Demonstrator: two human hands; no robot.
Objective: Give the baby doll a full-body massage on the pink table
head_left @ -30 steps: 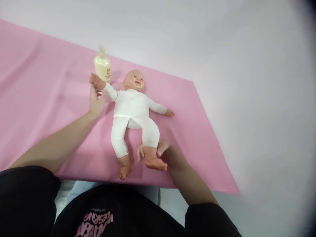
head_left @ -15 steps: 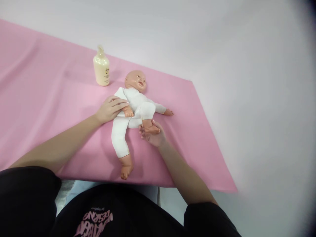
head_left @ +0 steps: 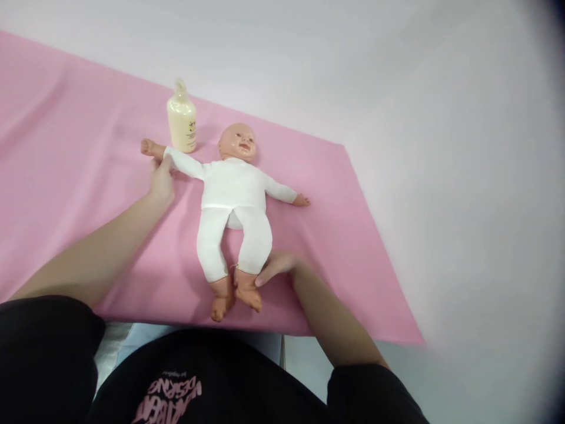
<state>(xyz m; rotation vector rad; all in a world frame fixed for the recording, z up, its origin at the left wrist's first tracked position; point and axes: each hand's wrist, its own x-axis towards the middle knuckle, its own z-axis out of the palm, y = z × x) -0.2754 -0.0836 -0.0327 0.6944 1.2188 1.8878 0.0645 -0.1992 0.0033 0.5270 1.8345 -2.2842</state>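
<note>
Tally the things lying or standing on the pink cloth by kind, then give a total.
Baby doll: 1
Cream lotion bottle: 1
The person's hands: 2, the left hand at the doll's wrist, the right hand at its ankle
Total: 4

Single head-worn view, forward and steeply down, near the pink sheet [head_left: 66,118].

Bare pink cloth [head_left: 66,153] left of the doll [head_left: 232,188]; bottle [head_left: 181,121] just beside its raised arm.
</note>
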